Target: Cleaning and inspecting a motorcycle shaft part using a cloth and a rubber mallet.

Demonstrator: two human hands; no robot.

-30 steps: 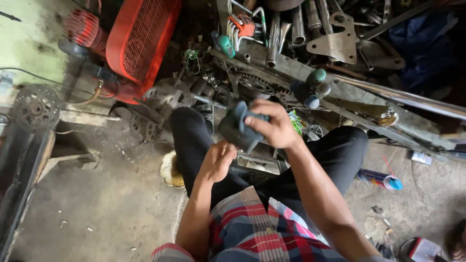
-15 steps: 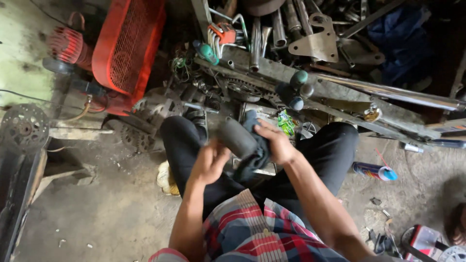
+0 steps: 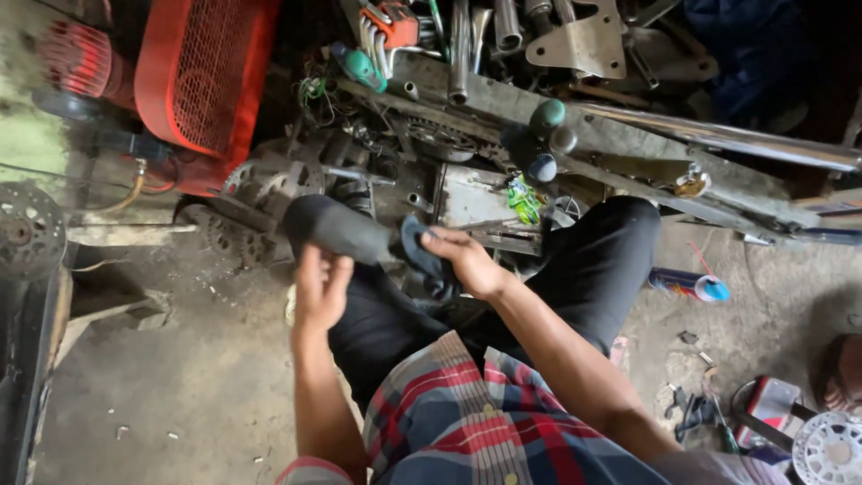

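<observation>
Overhead, looking down at a seated person in a plaid shirt [image 3: 467,431] and black trousers [image 3: 593,269] on a dirty concrete floor [image 3: 180,377].

Largest item: red mesh-guarded machine [image 3: 202,81] upper left, with a heap of metal scrap [image 3: 539,54] filling the top of view. Long chrome tube [image 3: 736,144] runs along the right side of the heap. Toothed sprockets [image 3: 260,184] lie just below the red machine; another sprocket disc [image 3: 27,229] sits at the left edge.

Dark rubber grip sleeve [image 3: 346,232] is held over the left knee, roughly level. Left hand [image 3: 321,287] is under its near end, fingers half curled, touching it; can't tell how firm the hold is. Right hand [image 3: 467,260] is closed on a dark blue rag [image 3: 422,260], pinched between thumb and fingers, rag pressed against the sleeve's right end.

Blue spray can [image 3: 690,286] lies on the floor right of the right knee. Green-handled screwdriver [image 3: 361,67] sits in the scrap, top centre.
</observation>
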